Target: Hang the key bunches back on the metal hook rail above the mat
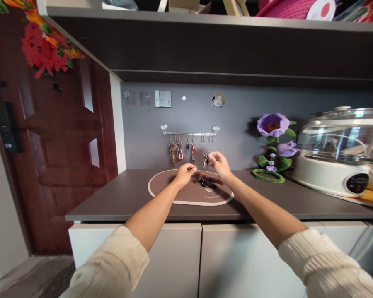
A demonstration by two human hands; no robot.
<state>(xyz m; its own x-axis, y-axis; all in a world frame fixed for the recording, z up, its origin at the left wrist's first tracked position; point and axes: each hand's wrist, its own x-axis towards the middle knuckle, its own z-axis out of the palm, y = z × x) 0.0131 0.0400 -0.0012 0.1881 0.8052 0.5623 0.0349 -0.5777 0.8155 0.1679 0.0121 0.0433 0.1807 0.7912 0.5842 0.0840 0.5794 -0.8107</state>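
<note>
My right hand (pixel 219 163) is raised above a brown oval mat (pixel 161 191) on the counter, with its fingers pinched on a key ring (pixel 206 158) with a dark key hanging from it. My left hand (pixel 185 172) hovers just left of it, fingers pinched together; what they hold, if anything, is too small to name. More keys and a red strap (pixel 209 181) lie on the mat under both hands. On the wall behind, a chrome hook rail (pixel 189 133) carries several key bunches (pixel 175 150) at its left half.
A dark counter (pixel 112 198) tops white cabinets (pixel 180 256). A purple knitted flower (pixel 275 145) and a white steamer with a clear lid (pixel 335 153) stand at the right. A red-brown door (pixel 56 136) is on the left. A shelf overhangs above.
</note>
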